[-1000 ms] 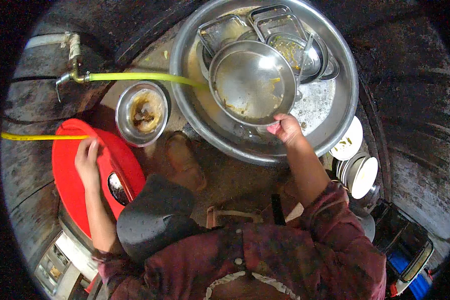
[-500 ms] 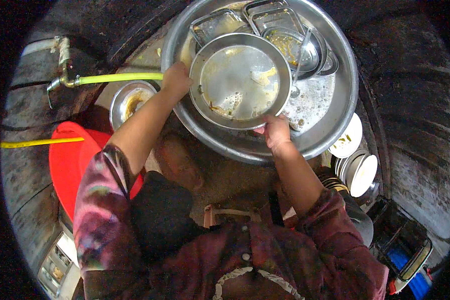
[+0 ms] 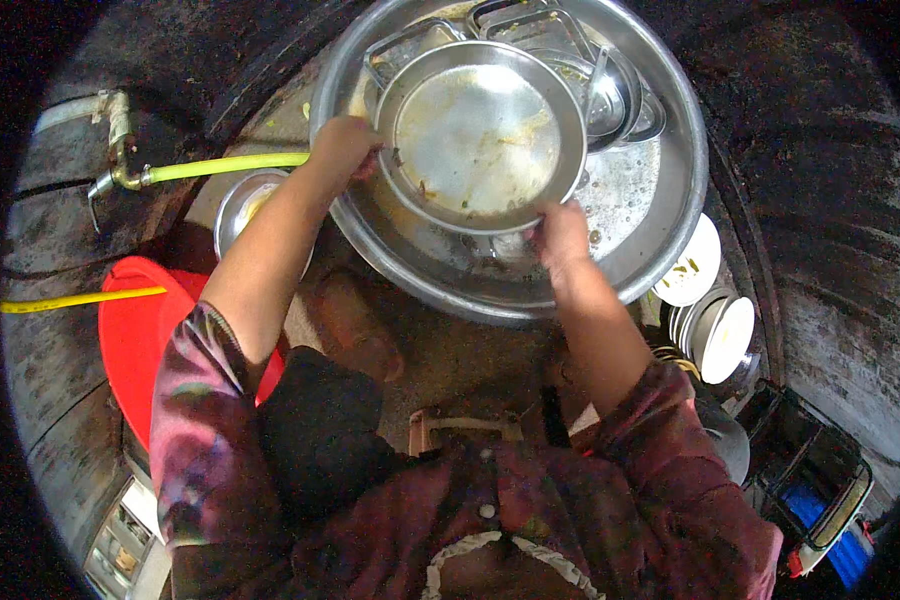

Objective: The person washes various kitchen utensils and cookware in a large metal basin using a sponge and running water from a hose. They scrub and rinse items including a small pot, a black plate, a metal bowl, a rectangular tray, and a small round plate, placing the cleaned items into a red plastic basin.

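Between my hands, a round shallow metal pan point(image 3: 475, 135) is held over a large metal basin point(image 3: 685, 215). Scraps of food and a thin film of liquid lie on the pan's inside. My left hand point(image 3: 346, 150) is closed on the pan's left rim. The near right part of the rim is gripped by my right hand point(image 3: 560, 235), with its fingers partly hidden beneath. Behind the pan, metal trays point(image 3: 415, 35), a metal bowl point(image 3: 625, 105) and a ladle-like utensil point(image 3: 597, 75) rest in the basin, partly covered by the pan. Shallow, foamy water point(image 3: 620, 200) shows at the right.
A yellow-green hose point(image 3: 230, 163) runs from a wall tap point(image 3: 120, 175) to the basin. A red tub point(image 3: 135, 330) stands left, with a metal bowl point(image 3: 232, 215) near it. Stacked white dishes point(image 3: 725, 340), a plate with scraps point(image 3: 692, 265) and a black crate point(image 3: 800, 470) are right.
Both hands have moved the pan slightly away from me, and it covers more of the metal bowl behind. Less liquid shows in the pan. The grip stays on the same rim parts.
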